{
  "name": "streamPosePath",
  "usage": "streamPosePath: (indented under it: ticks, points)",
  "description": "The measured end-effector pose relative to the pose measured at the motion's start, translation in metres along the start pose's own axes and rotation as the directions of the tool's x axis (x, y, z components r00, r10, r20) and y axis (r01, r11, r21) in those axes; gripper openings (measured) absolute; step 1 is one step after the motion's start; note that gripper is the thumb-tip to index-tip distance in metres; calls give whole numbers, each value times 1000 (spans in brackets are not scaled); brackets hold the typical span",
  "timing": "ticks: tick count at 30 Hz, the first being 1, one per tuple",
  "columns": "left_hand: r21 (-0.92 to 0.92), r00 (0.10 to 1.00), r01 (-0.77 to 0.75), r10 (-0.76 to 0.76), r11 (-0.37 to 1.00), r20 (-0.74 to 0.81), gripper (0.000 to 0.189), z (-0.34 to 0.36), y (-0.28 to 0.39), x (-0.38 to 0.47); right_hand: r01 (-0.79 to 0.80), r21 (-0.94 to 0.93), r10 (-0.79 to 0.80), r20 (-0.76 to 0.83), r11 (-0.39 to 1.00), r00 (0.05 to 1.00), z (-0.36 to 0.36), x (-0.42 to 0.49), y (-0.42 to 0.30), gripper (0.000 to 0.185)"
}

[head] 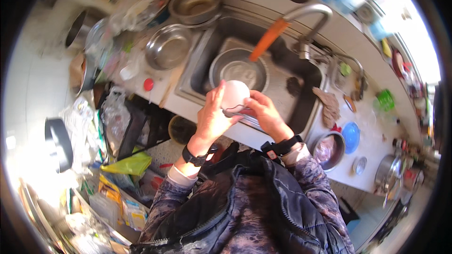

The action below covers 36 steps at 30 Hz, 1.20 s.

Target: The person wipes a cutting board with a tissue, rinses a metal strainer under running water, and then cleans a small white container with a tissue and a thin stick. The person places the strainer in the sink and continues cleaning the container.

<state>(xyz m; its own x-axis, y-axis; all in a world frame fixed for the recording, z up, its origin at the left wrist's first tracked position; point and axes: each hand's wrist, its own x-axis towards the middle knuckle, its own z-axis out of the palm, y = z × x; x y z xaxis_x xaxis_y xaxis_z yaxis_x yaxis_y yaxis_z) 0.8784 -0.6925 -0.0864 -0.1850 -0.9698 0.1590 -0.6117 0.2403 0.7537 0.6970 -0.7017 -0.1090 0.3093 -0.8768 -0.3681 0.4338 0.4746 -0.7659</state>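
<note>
Both of my hands hold a white rounded vessel (236, 95), a bowl or cup with a thin dark line near its lower edge. My left hand (212, 118) wraps its left side, with the thumb underneath. On the right side, the fingers and thumb of my right hand (265, 113) pinch its edge. The vessel is above the front part of a metal sink (303, 113). Inside the sink, just beyond my hands, sits a round metal basin (217, 67). An orange sleeve (268, 38) on the end of the curved faucet (323, 8) hangs over that basin. What the vessel contains cannot be seen.
Metal bowls (168, 46) stand left of the sink, near a red cap (148, 84). A brown cloth (326, 107) lies on the sink's right rim. Further right are a pot with a pinkish bag (327, 150) and a blue lid (350, 137). Plastic bags (116, 113) crowd the lower left.
</note>
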Motion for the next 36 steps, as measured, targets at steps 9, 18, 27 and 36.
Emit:
streamPosePath:
  ticks: [9, 18, 27, 36]
  points:
    - [-580, 936, 344, -220, 739, 274, 90, 44, 1, 3, 179, -298, -185, 9, 938, 983, -31, -60, -8, 39]
    - [-499, 838, 546, -453, 673, 305, 100, 56, -26, 13, -66, -387, -248, -704, 920, 665, -156, -250, -22, 28]
    - [248, 991, 132, -137, 960, 1, 94, 47, 9, 34, 111, -702, -443, -311, 704, 841, -127, -137, -13, 32]
    - [-39, 994, 36, -32, 999, 104, 103, 59, 34, 16, -114, 318, 90, 90, 941, 992, -58, -34, -1, 62]
